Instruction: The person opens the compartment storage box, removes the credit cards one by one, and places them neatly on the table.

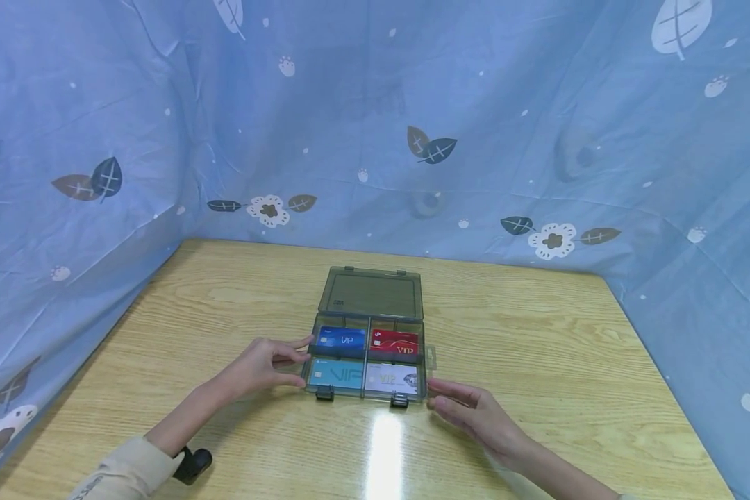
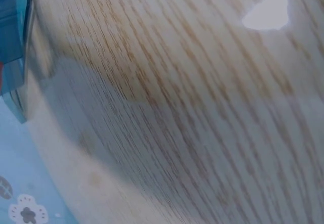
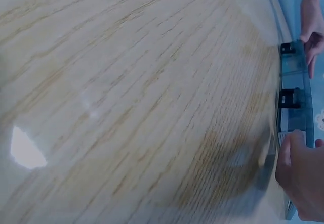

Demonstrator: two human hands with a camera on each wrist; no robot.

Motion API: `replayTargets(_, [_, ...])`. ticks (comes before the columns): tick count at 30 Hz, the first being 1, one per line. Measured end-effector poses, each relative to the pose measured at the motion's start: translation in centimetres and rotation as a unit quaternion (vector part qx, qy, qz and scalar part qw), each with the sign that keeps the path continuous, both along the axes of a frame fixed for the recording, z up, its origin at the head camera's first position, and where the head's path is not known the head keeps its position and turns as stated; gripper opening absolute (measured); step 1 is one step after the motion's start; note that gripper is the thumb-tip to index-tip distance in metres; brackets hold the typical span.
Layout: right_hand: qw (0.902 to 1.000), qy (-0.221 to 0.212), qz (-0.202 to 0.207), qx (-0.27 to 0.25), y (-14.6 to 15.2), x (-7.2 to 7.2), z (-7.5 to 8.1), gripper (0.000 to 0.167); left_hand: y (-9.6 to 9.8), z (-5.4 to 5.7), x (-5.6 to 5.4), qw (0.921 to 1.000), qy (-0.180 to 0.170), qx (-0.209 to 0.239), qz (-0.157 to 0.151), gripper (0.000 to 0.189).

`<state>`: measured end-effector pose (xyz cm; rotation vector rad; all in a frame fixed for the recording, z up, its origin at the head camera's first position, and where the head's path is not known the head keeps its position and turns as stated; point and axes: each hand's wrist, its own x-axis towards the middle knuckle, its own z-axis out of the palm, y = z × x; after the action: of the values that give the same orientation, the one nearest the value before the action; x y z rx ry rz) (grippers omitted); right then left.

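A smoky clear plastic box (image 1: 428, 357) lies open on the wooden table (image 1: 537, 347), its lid (image 1: 370, 295) folded back flat. Its four compartments hold a blue VIP card (image 1: 342, 339), a red one (image 1: 394, 342), a teal one (image 1: 336, 375) and a silver one (image 1: 390, 378). My left hand (image 1: 303, 361) touches the box's left wall, thumb at the front corner and fingers stretched along the side. My right hand (image 1: 440, 392) lies with straight fingers at the box's right front corner; in the right wrist view its thumb (image 3: 285, 153) touches the box (image 3: 295, 82).
Blue patterned cloth (image 1: 100, 173) walls the table on the left, back and right. Two black latches (image 1: 399, 401) stick out from the box's front edge. A black object (image 1: 192, 464) sits by my left sleeve. Bare wood (image 2: 192, 107) fills the left wrist view.
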<state>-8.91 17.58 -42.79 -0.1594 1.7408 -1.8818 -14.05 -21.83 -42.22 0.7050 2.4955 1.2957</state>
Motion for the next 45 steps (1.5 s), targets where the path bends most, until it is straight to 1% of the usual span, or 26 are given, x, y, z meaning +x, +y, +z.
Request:
replayTargets(4, [0.9996,0.024,-0.01,0.015,-0.6,-0.2,-0.1,0.056,0.1,0.2,0.0,1.0,-0.004,0.0,0.001,0.041])
replayTargets(9, [0.9958,0.065,-0.024,0.061,-1.3,-0.6,-0.2,0.048,0.1,0.2,0.0,1.0,-0.006,-0.001,0.0,0.041])
replayTargets(12, [0.9892,0.103,-0.033,0.099,-1.7,-0.8,-0.2,0.043,0.1,0.2,0.0,1.0,-0.002,-0.004,0.0,0.04])
replayTargets(14, [0.9806,0.138,-0.038,0.134,-1.9,-0.9,-0.1,0.039,0.0,0.1,0.0,1.0,-0.001,-0.005,0.001,0.04])
replayTargets(17, [0.9619,0.187,-0.042,0.195,-2.4,-1.2,0.2,0.033,0.1,0.1,0.0,1.0,0.0,-0.003,0.001,0.04])
replayTargets(20, [0.9366,0.244,-0.028,0.25,-2.8,-1.6,0.4,0.029,0.1,0.0,0.0,1.0,-0.001,0.0,0.0,0.04])
replayTargets(22, [0.9159,0.282,-0.009,0.285,-3.2,-1.9,0.6,0.028,0.1,0.0,0.0,1.0,-0.002,0.001,-0.001,0.041])
replayTargets(24, [0.8908,0.32,0.019,0.322,-3.6,-2.3,0.9,0.028,0.1,0.0,-0.1,1.0,-0.003,0.003,-0.002,0.041])
replayTargets(25, [0.8792,0.33,0.034,0.342,-3.9,-2.4,1.1,0.028,0.1,0.0,0.0,1.0,-0.003,0.003,-0.002,0.041])
replayTargets(26, [0.8697,0.335,0.049,0.359,-4.2,-2.6,1.4,0.028,0.0,0.0,0.0,1.0,-0.002,0.003,-0.003,0.041])
replayTargets(27, [0.8613,0.336,0.063,0.376,-4.5,-2.7,1.7,0.024,0.0,0.0,0.0,1.0,-0.002,0.004,-0.003,0.041])
replayTargets(29, [0.8459,0.334,0.088,0.406,-5.2,-2.8,2.3,0.018,0.0,0.0,0.0,1.0,-0.004,0.004,-0.004,0.042])
replayTargets(30, [0.8405,0.33,0.097,0.418,-5.5,-2.8,2.6,0.019,0.0,0.0,0.0,1.0,-0.006,0.006,-0.004,0.042])
replayTargets(33, [0.8329,0.304,0.116,0.447,-6.3,-2.8,3.3,0.037,0.1,0.0,0.0,0.9999,-0.012,0.011,-0.004,0.043])
replayTargets(35, [0.8258,0.288,0.13,0.467,-6.7,-2.9,3.6,0.042,0.1,0.1,0.0,0.9998,-0.012,0.012,-0.004,0.043])
replayTargets(37, [0.8205,0.265,0.145,0.486,-7.0,-3.1,3.9,0.042,0.2,0.1,0.0,0.9999,-0.011,0.012,-0.004,0.043])
replayTargets(38, [0.8158,0.261,0.153,0.493,-7.1,-3.2,3.9,0.04,0.2,0.1,0.0,0.9999,-0.011,0.012,-0.004,0.043])
replayTargets(40, [0.8138,0.249,0.162,0.5,-7.2,-3.3,3.9,0.03,0.1,0.1,0.0,0.9999,-0.008,0.01,-0.002,0.042])
replayTargets(41, [0.8141,0.247,0.164,0.499,-7.2,-3.4,3.8,0.026,0.1,0.2,0.0,0.9999,-0.009,0.011,-0.002,0.042])
replayTargets(43, [0.8218,0.245,0.158,0.489,-7.1,-3.5,3.7,0.024,0.1,0.2,0.0,0.9999,-0.009,0.013,-0.001,0.042])
replayTargets(45, [0.8322,0.244,0.149,0.475,-7.1,-3.5,3.6,0.023,0.1,0.2,-0.1,0.9999,-0.01,0.013,-0.001,0.041])
